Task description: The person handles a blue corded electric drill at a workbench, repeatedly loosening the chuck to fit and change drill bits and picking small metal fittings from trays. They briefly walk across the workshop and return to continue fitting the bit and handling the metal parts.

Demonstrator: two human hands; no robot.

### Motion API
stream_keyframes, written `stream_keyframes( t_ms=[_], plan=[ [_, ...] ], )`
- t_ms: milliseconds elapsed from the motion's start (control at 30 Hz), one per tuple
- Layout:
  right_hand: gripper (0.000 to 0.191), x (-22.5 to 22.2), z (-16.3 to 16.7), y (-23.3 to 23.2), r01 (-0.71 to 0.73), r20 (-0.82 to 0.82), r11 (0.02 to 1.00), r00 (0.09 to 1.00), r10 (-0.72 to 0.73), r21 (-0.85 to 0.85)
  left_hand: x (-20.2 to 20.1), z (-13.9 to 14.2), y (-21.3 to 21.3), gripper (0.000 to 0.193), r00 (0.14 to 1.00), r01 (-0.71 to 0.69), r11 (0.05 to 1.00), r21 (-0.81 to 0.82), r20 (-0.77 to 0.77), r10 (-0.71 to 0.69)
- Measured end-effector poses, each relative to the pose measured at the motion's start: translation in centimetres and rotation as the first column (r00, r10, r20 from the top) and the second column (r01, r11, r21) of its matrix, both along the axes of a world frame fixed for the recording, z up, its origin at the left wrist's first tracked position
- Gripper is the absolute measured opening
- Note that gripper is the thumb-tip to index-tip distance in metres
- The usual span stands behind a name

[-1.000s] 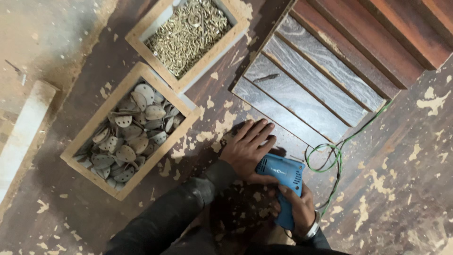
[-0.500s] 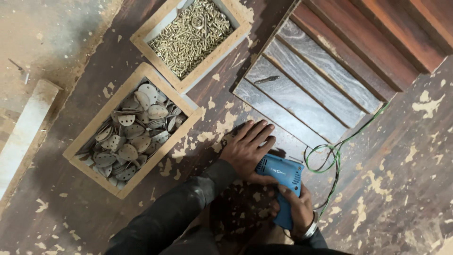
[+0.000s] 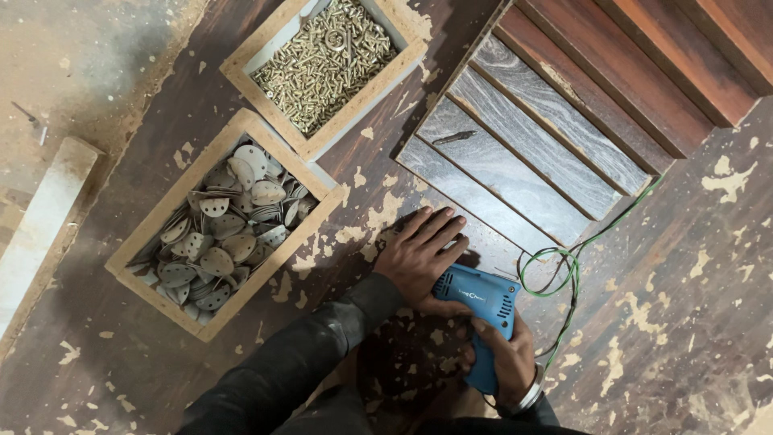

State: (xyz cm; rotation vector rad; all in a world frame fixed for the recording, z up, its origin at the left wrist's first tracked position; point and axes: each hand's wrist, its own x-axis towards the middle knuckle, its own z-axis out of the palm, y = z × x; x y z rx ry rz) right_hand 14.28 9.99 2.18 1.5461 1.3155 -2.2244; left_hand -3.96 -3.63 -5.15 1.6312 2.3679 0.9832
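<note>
My right hand (image 3: 506, 354) grips the handle of a blue electric drill (image 3: 479, 310) that points toward the near end of a grey wooden slat (image 3: 467, 201). My left hand (image 3: 420, 256) lies flat, fingers spread, on the dark worktop next to the drill's nose and the slat's end. What lies under the palm is hidden. The drill's green cable (image 3: 564, 266) loops to the right of it.
A wooden box of flat grey metal plates (image 3: 221, 225) sits left of my hands. A second wooden box (image 3: 328, 60) full of brass screws stands behind it. Stacked grey and reddish slats (image 3: 580, 105) run to the upper right. A pale wooden block (image 3: 40, 225) lies at the left edge.
The view has shifted slightly. Both hands and the drill stay in the same place at the slat's end.
</note>
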Motion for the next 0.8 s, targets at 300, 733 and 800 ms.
stream_keyframes(
  t_ms=[300,733,800],
  plan=[
    [0.026,0.6,-0.6,0.2,0.011,0.002,1.000,1.000,-0.011,-0.024,0.3,0.7,0.3,0.101,1.000,-0.021,1.000,-0.003,0.023,0.021],
    [0.013,2.5,-2.4,0.0,0.006,0.147,1.000,0.989,-0.008,0.015,4.1,2.9,3.7,0.078,0.980,-0.061,0.998,0.023,0.193,0.055],
    [0.016,2.4,-2.2,-0.3,0.027,0.128,0.999,0.991,-0.029,0.019,4.1,2.3,3.6,0.077,0.976,-0.052,0.997,0.052,0.216,0.040]
  ],
)
